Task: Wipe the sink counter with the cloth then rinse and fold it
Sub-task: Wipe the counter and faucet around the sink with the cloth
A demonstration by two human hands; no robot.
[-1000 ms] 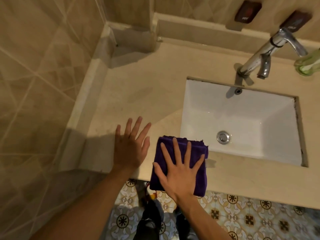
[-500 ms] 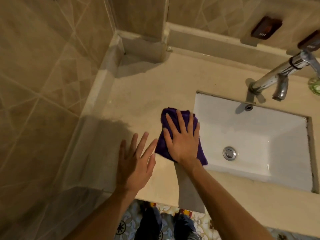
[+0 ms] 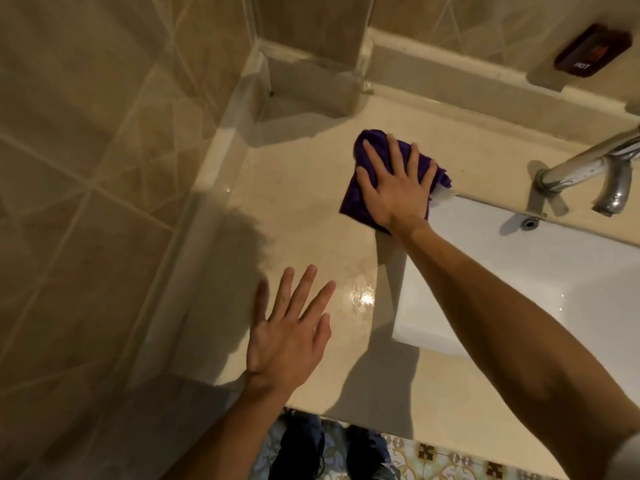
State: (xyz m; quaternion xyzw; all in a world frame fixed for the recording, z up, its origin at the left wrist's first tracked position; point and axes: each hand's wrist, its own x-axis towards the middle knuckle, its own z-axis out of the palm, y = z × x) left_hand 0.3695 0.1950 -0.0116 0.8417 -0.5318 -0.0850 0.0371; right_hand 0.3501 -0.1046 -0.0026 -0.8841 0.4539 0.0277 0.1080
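A purple cloth point(image 3: 358, 202) lies flat on the beige sink counter point(image 3: 304, 216), just beyond the far left corner of the white sink basin point(image 3: 540, 271). My right hand point(image 3: 394, 188) presses down on the cloth with fingers spread, palm flat, arm stretched over the basin's left edge. My left hand point(image 3: 291, 334) rests flat on the counter near the front edge, fingers apart, holding nothing. A wet sheen shows on the counter between the two hands.
A chrome tap point(image 3: 588, 168) reaches over the basin at the right. A raised ledge point(image 3: 450, 77) runs along the back wall; a tiled wall point(image 3: 104, 168) and its skirting bound the counter on the left. A dark "HOT" label point(image 3: 592, 51) is on the back wall.
My right hand has slid the purple cloth away from the front edge toward the back of the counter, along the basin's left side. My left hand has stayed flat near the front edge.
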